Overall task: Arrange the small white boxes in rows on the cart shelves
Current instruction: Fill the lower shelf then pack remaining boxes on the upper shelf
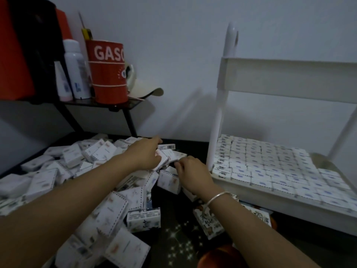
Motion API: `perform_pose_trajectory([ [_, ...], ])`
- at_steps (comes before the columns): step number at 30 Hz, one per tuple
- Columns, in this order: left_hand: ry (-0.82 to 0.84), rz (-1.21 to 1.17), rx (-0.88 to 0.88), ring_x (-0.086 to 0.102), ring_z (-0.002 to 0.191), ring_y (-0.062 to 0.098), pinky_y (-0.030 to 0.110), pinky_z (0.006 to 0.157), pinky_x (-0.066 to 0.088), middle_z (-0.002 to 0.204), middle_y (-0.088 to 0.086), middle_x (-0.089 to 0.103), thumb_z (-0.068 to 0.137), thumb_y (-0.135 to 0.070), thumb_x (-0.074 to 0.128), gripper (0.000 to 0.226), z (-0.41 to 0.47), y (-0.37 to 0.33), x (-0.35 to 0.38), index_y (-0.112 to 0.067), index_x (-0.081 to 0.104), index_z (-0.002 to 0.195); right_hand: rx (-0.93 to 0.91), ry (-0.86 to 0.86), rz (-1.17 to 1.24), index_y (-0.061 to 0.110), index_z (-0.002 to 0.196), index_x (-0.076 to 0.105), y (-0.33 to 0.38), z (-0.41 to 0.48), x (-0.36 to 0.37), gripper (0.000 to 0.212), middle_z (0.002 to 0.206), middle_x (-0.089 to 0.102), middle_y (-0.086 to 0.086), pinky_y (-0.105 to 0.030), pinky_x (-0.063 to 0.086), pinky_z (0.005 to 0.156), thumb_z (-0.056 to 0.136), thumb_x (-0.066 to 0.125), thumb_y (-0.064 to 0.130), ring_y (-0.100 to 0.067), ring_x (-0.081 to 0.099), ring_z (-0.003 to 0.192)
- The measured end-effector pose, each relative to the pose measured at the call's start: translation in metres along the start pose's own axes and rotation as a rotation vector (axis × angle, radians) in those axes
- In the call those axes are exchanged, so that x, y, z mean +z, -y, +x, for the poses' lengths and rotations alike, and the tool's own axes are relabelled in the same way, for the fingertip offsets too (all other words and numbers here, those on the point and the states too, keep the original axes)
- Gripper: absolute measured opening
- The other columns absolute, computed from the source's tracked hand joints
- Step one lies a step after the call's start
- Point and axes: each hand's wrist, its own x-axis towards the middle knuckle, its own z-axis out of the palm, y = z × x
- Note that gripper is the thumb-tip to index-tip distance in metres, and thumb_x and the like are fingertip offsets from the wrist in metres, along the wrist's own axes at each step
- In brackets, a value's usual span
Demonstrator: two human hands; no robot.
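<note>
Small boxes (108,206) lie heaped on the floor (177,235) at left and centre. Just right of them stands the cart (218,120), its lower shelf (251,192) packed with rows of boxes (270,163) beneath the upper shelf (289,78). Behind the heap, a side table (100,104) bears a tin (109,72), with a bottle (76,70) to its left.

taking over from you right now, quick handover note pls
Left hand: its grip is on one small white box at the top of the loose pile.
Right hand: fingers curled among the boxes beside it; cannot tell whether it holds one.
Done: neat rows cover most of the cart's lower shelf; its far right corner is bare.
Left: the big pile on the floor to the left of the cart. What is on the upper shelf is hidden from this angle.
</note>
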Motion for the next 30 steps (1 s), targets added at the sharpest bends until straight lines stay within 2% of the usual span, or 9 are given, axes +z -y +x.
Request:
perform_pose_trajectory([
  [3, 0.007, 0.056, -0.013, 0.053, 0.12, 0.025, 0.036, 0.092, 0.046, 0.135, 0.005, 0.054, 0.088, -0.032, 0.061, 0.059, 0.0, 0.006, 0.007, -0.018, 0.038, 0.14, -0.009, 0.105, -0.037, 0.017, 0.109, 0.063, 0.001, -0.005, 0.0, 0.043, 0.117, 0.056, -0.008, -0.035, 0.047, 0.085, 0.088, 0.054, 0.054, -0.027, 0.053, 0.107],
  [6, -0.019, 0.1, -0.015, 0.054, 0.118, 0.025, 0.035, 0.09, 0.046, 0.132, 0.003, 0.056, 0.084, -0.032, 0.064, 0.062, 0.001, 0.006, 0.011, -0.02, 0.039, 0.139, -0.054, 0.148, -0.171, 0.019, 0.12, 0.055, -0.001, -0.012, 0.002, 0.049, 0.125, 0.052, -0.006, -0.035, 0.045, 0.09, 0.082, 0.066, 0.046, -0.025, 0.048, 0.112],
  [9, -0.023, 0.141, -0.021, 0.056, 0.11, 0.023, 0.034, 0.086, 0.045, 0.122, 0.001, 0.06, 0.077, -0.036, 0.07, 0.064, 0.002, 0.001, 0.012, -0.02, 0.044, 0.133, -0.074, 0.089, -0.112, 0.019, 0.118, 0.056, -0.001, -0.017, 0.0, 0.041, 0.121, 0.054, -0.004, -0.032, 0.043, 0.088, 0.083, 0.066, 0.038, -0.022, 0.048, 0.11],
  [13, -0.038, 0.151, -0.017, 0.053, 0.087, 0.017, 0.031, 0.072, 0.04, 0.094, -0.006, 0.057, 0.068, -0.042, 0.077, 0.039, 0.002, -0.004, 0.01, -0.023, 0.052, 0.092, -0.089, 0.046, -0.024, 0.019, 0.116, 0.058, -0.002, -0.025, -0.009, 0.035, 0.11, 0.063, -0.002, -0.031, 0.045, 0.083, 0.085, 0.064, 0.033, -0.019, 0.052, 0.106],
  [15, -0.036, 0.076, -0.007, 0.05, 0.081, 0.016, 0.03, 0.067, 0.038, 0.083, -0.007, 0.052, 0.068, -0.045, 0.079, 0.039, 0.001, -0.004, 0.007, -0.021, 0.053, 0.084, -0.093, 0.029, 0.013, 0.021, 0.12, 0.058, -0.004, -0.031, -0.018, 0.036, 0.105, 0.065, -0.001, -0.03, 0.046, 0.083, 0.087, 0.063, 0.033, -0.017, 0.056, 0.102],
  [18, -0.029, -0.133, -0.004, 0.056, 0.08, 0.016, 0.032, 0.07, 0.044, 0.083, -0.005, 0.059, 0.069, -0.043, 0.081, 0.035, -0.004, -0.006, 0.0, -0.021, 0.059, 0.085, -0.085, 0.0, 0.141, 0.025, 0.12, 0.06, -0.01, -0.041, -0.035, 0.032, 0.095, 0.065, 0.009, -0.023, 0.047, 0.074, 0.089, 0.062, 0.032, -0.007, 0.059, 0.086],
  [21, -0.023, -0.296, -0.001, 0.06, 0.084, 0.016, 0.032, 0.073, 0.048, 0.089, -0.003, 0.064, 0.069, -0.039, 0.083, 0.035, -0.008, -0.014, -0.008, -0.021, 0.061, 0.09, -0.033, -0.02, 0.238, 0.031, 0.119, 0.06, -0.019, -0.052, -0.053, 0.026, 0.083, 0.063, 0.014, -0.012, 0.038, 0.059, 0.093, 0.057, 0.033, 0.0, 0.057, 0.071],
  [25, -0.002, -0.304, 0.083, 0.06, 0.08, 0.015, 0.032, 0.073, 0.049, 0.087, -0.003, 0.064, 0.07, -0.04, 0.083, 0.036, -0.014, -0.042, -0.012, -0.022, 0.06, 0.091, 0.056, -0.01, 0.405, 0.031, 0.117, 0.058, -0.036, -0.071, -0.077, 0.021, 0.09, 0.066, 0.007, -0.029, 0.051, 0.064, 0.098, 0.048, 0.03, -0.009, 0.063, 0.067],
  [30, 0.008, -0.301, 0.248, 0.06, 0.084, 0.01, 0.03, 0.075, 0.051, 0.096, -0.008, 0.064, 0.072, -0.043, 0.081, 0.041, -0.015, -0.096, -0.008, -0.024, 0.06, 0.103, 0.149, -0.079, 0.557, 0.029, 0.11, 0.059, -0.065, -0.097, -0.103, 0.019, 0.093, 0.064, 0.003, -0.027, 0.047, 0.051, 0.101, 0.043, 0.025, -0.012, 0.059, 0.049],
])
